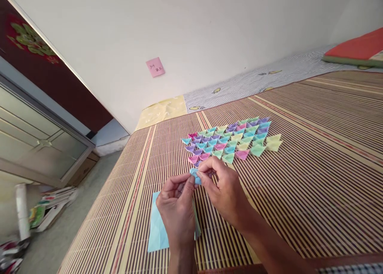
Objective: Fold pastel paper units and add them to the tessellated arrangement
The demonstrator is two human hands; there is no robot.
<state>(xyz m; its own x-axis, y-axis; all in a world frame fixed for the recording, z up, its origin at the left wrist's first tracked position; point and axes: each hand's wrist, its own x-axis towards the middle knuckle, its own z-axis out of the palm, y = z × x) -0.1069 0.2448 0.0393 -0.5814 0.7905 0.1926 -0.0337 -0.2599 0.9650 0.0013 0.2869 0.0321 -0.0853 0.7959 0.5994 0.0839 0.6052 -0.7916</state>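
Observation:
My left hand (176, 204) and my right hand (223, 188) meet above a striped bamboo mat (314, 178), both pinched on a small folded light-blue paper piece (195, 175). Just beyond the fingers lies a flat array of several folded paper pieces (231, 140) in pink, purple, teal, green and yellow, fitted together in rows. Under my left hand lies a stack of light-blue paper sheets (157, 226), partly hidden by the wrist.
A pink sticky note (155, 66) is stuck on the white wall. A patterned sheet (263, 76) runs along the wall, with a red cushion (357, 48) at far right. The mat's left edge drops to the floor, where books (49, 210) and a cabinet (38, 142) stand.

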